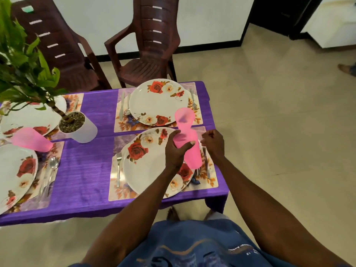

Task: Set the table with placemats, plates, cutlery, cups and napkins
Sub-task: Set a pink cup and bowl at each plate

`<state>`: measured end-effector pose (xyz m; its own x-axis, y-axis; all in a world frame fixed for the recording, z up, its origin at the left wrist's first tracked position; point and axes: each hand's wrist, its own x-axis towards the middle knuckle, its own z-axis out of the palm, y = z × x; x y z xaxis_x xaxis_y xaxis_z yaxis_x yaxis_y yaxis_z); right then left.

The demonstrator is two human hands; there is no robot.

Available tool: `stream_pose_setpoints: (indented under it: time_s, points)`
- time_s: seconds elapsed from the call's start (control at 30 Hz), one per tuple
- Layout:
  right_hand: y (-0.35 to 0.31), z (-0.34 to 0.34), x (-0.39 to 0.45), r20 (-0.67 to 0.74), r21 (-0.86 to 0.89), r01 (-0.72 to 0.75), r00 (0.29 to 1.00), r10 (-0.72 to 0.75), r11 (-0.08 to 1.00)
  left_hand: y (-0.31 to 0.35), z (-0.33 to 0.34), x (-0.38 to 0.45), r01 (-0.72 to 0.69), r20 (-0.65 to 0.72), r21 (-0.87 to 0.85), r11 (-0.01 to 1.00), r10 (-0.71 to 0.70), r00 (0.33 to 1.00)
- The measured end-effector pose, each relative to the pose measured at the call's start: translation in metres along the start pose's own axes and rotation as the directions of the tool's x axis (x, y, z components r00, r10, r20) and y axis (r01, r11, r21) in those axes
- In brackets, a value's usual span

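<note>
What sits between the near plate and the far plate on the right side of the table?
Head view: placemat edges, a thin strip of purple cloth, and the pink cups held by the left hand.

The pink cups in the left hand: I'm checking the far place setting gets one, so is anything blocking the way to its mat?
Nothing visible does. The left hand holds the pink cups above the near plate; the far mat has bare space right of its fork.

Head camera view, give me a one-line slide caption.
Left hand grips stacked pink cups over a floral plate on the purple-clothed table.
</note>
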<state>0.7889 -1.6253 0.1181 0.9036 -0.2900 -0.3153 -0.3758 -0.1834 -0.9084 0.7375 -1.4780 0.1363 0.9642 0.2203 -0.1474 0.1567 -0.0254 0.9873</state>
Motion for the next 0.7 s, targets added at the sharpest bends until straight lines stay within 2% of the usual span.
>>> stream_pose_setpoints:
  time_s: [0.27, 0.43, 0.53, 0.7]
  points:
    - [0.006, -0.072, 0.025, 0.125, 0.212, -0.122, 0.987, 0.097, 0.970, 0.006, 0.082, -0.001, 0.012, 0.012, -0.077, 0.997, -0.011, 1.000]
    - [0.025, -0.151, 0.060, 0.293, 0.119, -0.154, 0.949, 0.114, 0.981, 0.007, 0.181, 0.007, 0.067, -0.025, -0.187, 0.980, -0.073, 0.997]
    - [0.031, -0.206, 0.086, 0.423, 0.165, -0.287, 0.885, 0.195, 0.944, 0.006, 0.242, 0.012, 0.103, -0.028, -0.244, 0.964, -0.114, 0.993]
    - [0.038, -0.279, 0.130, 0.514, 0.124, -0.324, 0.829, 0.219, 0.938, 0.005, 0.312, 0.030, 0.266, 0.107, -0.281, 0.922, -0.245, 0.963]
